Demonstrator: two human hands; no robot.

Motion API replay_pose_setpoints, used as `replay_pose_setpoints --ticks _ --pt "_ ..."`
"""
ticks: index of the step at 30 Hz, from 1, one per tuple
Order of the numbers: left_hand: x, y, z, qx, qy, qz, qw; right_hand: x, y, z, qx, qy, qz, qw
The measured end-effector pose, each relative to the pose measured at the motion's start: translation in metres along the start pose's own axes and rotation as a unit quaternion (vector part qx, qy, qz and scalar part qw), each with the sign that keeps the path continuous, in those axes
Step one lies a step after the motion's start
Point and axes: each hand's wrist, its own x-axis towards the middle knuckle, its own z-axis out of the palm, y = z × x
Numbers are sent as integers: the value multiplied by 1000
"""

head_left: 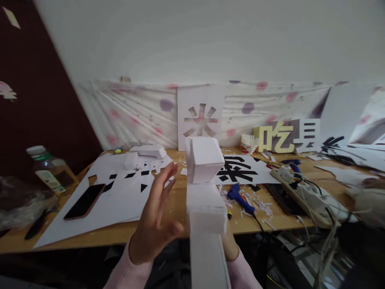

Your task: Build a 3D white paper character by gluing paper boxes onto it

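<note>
Fingers (162, 180) of the left hand (147, 228) stand spread and empty, just beside a white boxed form (207, 224) that rises upright at the near edge of the wooden table (177, 200). The right hand (230, 243) is behind the form's right side and seems to support it, but its fingers are hidden, so I cannot tell how it grips. Left of the form, a phone (85, 202) lies on a white sheet (120, 208); right of it, a blue glue gun (240, 199) lies among paper scraps (263, 208), near a power strip (300, 196). A cut-out panel (183, 116) leans upright behind.
</note>
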Motion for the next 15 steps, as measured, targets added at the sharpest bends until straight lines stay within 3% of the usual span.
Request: replay_pose_setpoints --ticks 5,9,12,15 --pt "35 -15 -14 -5 2 90 996 18 40 14 14 -62 -12 998" --pt "64 -37 -32 99 28 117 988 50 72 35 7 -88 -22 996" --pt "68 -60 -44 78 80 80 990 72 87 51 -3 -83 -32 996" --pt "62 -78 -51 35 91 27 995 82 97 63 -10 -83 -32 996"
